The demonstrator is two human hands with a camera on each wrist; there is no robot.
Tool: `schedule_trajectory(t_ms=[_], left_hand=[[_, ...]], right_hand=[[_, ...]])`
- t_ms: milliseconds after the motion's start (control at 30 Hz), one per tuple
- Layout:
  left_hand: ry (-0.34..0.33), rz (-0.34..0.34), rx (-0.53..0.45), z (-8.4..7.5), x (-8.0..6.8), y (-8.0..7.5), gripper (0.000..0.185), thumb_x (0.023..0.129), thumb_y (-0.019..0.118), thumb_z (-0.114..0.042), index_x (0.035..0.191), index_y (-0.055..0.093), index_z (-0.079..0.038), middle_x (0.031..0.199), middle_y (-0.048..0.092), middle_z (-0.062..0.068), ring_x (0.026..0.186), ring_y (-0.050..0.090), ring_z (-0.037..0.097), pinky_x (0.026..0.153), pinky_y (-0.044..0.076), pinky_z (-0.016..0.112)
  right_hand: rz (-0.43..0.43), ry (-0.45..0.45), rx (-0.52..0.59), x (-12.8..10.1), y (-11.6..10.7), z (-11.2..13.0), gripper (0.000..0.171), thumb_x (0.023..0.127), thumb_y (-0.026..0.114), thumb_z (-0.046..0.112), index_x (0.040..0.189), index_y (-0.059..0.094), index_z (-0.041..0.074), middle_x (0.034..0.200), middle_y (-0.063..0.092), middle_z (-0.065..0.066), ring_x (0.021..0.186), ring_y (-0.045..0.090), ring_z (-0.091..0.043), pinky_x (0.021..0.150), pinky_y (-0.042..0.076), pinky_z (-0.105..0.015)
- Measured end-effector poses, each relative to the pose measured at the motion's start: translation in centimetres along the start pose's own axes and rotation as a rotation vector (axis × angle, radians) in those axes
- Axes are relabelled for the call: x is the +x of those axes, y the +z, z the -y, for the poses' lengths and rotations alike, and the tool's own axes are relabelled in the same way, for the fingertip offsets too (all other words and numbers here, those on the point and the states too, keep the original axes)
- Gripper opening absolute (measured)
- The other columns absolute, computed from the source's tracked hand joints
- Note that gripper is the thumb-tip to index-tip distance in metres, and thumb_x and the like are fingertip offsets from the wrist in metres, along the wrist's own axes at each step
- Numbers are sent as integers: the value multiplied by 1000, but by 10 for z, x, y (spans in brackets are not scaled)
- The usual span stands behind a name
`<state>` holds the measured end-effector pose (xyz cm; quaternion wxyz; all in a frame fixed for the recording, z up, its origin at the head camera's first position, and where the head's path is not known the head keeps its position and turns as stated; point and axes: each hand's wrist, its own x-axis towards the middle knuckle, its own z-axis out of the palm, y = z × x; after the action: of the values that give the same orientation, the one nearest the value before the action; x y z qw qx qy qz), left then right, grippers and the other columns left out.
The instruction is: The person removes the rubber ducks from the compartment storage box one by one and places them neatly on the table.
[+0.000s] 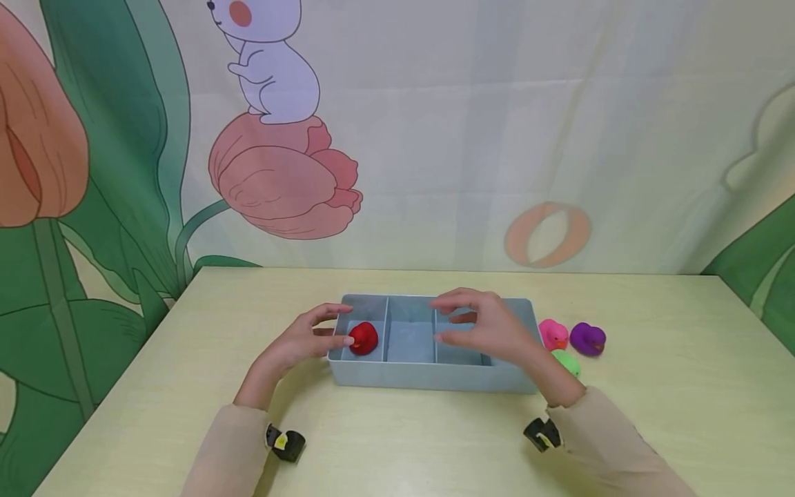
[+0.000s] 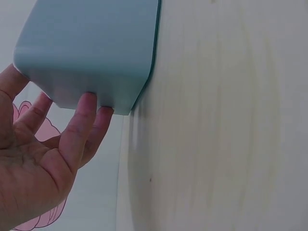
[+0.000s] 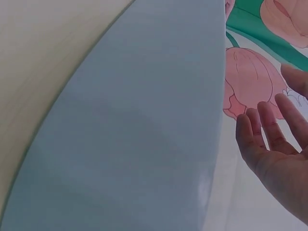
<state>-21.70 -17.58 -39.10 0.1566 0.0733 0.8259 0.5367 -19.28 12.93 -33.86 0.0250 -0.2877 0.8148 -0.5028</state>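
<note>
Bracing the tray, red duck in its left compartment

My left hand [image 1: 297, 343] is steadying the blue tray's [image 1: 428, 376] left end, fingers straight against the wall beside the red duck [image 1: 363, 338]; my right hand [image 1: 487, 326] is hovering over the right compartment, fingers loosely apart, holding nothing.

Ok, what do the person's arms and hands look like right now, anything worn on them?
Both arms wear long beige sleeves. A small black camera unit sits at each wrist; the one by the left hand carries a yellow mark. The right hand and the left are bare: no gloves or rings visible.
</note>
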Motion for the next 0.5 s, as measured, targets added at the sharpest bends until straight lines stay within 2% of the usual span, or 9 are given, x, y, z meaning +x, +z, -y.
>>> schedule_trajectory(t_ms=[200, 500], left_hand=[[-11, -16, 4, 0, 0, 1, 58, 78, 72, -26, 130, 47, -18, 140, 35, 9, 125, 37, 38, 86, 46, 47], [1, -9, -3, 4, 0, 3, 58, 78, 71, -28, 130, 47, -19, 139, 35, 10, 124, 37, 39, 85, 46, 48]], right_hand=[[14, 19, 18, 16, 19, 1, 40, 76, 72, 7, 115, 61, 1, 113, 59, -12, 98, 55, -25, 86, 48, -43], [51, -6, -26, 35, 50, -4, 40, 77, 71, 6, 115, 61, 0, 112, 60, -13, 101, 55, -33, 83, 50, -42]])
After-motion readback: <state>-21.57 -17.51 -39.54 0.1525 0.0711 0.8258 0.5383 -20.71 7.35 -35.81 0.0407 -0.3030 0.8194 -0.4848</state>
